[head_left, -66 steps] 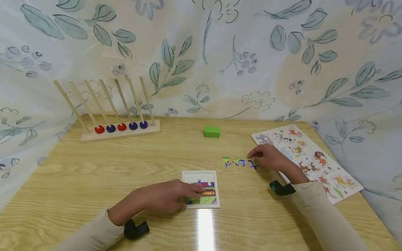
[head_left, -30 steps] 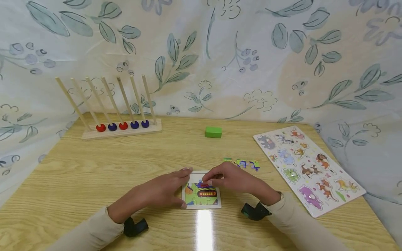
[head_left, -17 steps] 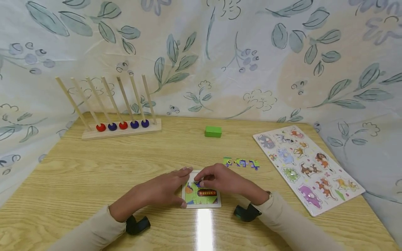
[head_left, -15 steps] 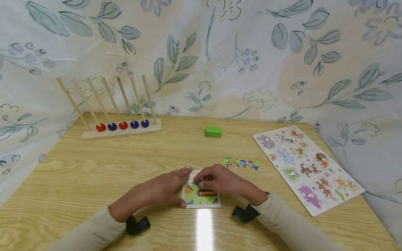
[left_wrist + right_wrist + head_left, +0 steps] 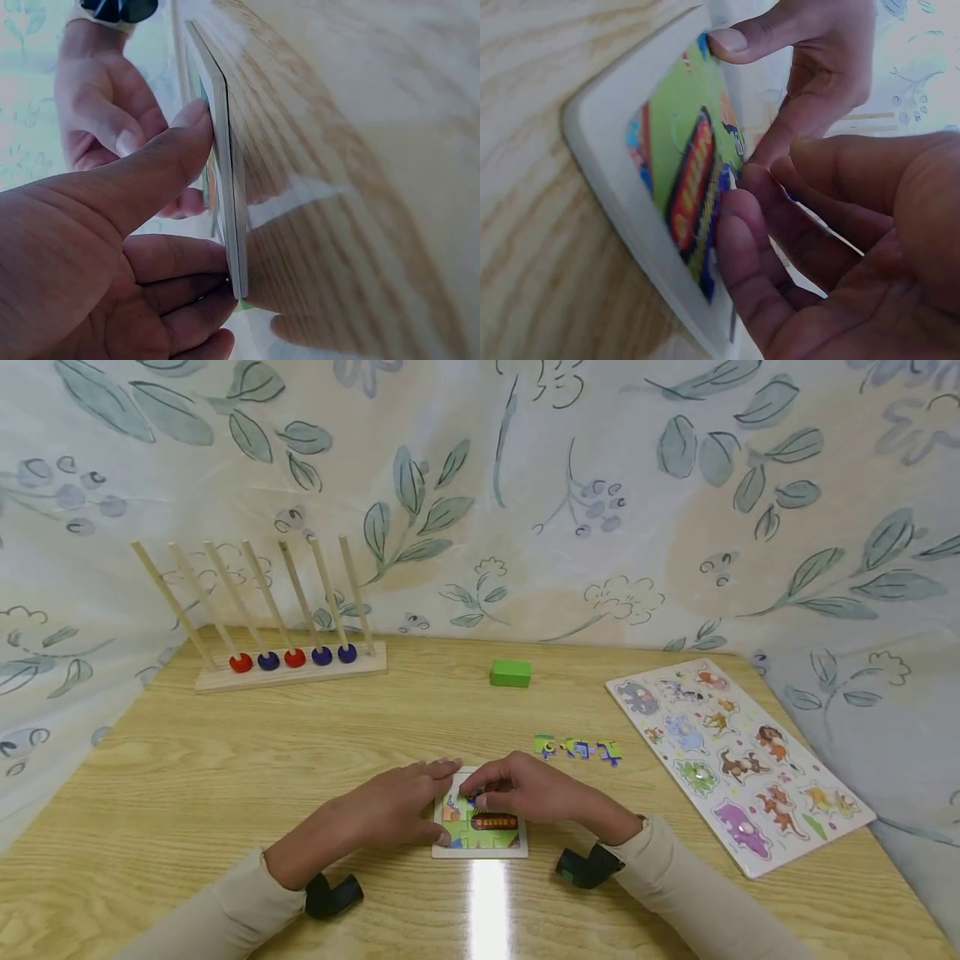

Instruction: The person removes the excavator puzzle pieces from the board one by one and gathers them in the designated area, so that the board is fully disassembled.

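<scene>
A small jigsaw puzzle [image 5: 480, 839] in a white frame lies on the table, with a red track and green ground on its fitted pieces. My left hand [image 5: 393, 806] holds its left side. In the left wrist view the thumb [image 5: 191, 124] lies on the frame and the fingers bend against its edge. Over the upper part of the puzzle, my right hand [image 5: 525, 789] pinches a puzzle piece, mostly hidden by the fingertips. The right wrist view shows those fingers [image 5: 742, 247] close above the blue and red pieces. Loose puzzle pieces [image 5: 577, 749] lie beyond the right hand.
At the back left stands a wooden peg rack [image 5: 300, 672] with red and blue beads. A green block [image 5: 511, 673] sits at the back middle. On the right lies an animal peg puzzle board [image 5: 738, 764]. Patterned cloth [image 5: 480, 502] hangs behind the wooden table.
From the loose pieces, my right hand has come left to the puzzle, then shifted slightly further left over it. My left hand has moved off the puzzle's face to its left edge.
</scene>
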`<state>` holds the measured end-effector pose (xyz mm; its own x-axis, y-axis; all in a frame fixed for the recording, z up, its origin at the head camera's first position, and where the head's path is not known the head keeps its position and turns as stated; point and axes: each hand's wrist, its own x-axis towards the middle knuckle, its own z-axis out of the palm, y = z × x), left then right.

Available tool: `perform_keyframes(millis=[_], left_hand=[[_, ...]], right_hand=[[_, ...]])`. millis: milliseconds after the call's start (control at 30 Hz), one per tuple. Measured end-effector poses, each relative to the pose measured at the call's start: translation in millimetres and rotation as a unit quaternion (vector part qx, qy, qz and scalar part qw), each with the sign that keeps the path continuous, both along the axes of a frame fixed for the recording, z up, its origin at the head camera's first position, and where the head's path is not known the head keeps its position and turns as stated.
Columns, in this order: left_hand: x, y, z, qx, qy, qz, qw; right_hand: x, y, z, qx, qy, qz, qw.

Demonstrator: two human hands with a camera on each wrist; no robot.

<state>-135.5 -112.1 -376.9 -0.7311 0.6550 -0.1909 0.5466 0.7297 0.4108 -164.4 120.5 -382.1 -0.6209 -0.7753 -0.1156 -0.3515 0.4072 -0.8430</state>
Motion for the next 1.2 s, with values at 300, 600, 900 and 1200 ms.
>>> perform_keyframes(millis=[300, 600, 900, 1200], left_hand=[[0.5, 0.2, 0.9, 0.01, 0.001, 0.005, 0.9999], [2.3, -0.8, -0.8, 0.014, 0.004, 0.009, 0.9999], [1.2, 0.6, -1.9, 0.012, 0.007, 0.003, 0.9999], [2.4, 0.8, -2.3, 0.018, 0.001, 0.003, 0.9998]], right_hand=[[5.3, -1.7, 1.4, -0.032, 0.001, 0.006, 0.9995], [6.7, -8.4, -3.8, -0.042, 0.012, -0.009, 0.999], [8.6, -7.7, -4.6, -0.024, 0.034, 0.019, 0.9989], [6.5, 1.0, -0.5, -0.018, 0.062, -0.042, 0.997]])
